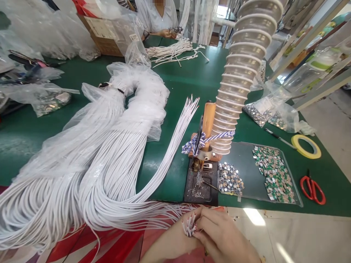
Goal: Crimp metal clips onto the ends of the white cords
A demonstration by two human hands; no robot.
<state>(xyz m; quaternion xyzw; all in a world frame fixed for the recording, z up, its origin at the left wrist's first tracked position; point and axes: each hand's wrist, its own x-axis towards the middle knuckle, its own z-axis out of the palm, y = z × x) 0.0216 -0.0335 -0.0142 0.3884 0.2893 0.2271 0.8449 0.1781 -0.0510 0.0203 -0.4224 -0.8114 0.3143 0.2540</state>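
Near the bottom centre, my left hand (175, 237) is closed around a small bunch of white wire ends (189, 225) with reddish tips. My right hand (219, 232) pinches at the tips of that same bunch, its fingers bent together. Large bundles of white cables (115, 164), partly wrapped in clear plastic, lie to the left and hang over the table edge. A separate strand of white cables (175, 142) curves up across the green table. Just beyond my hands stands a soldering stand (201, 182) with an orange-handled tool (208, 118).
A ribbed hose (241, 73) hangs over the stand. To the right are a tray (246, 197) of metal connectors and small green boards, red scissors (312, 188), yellow tape (306, 146) and a pen (279, 138). Another person (159, 18) sits at the far side handling cables.
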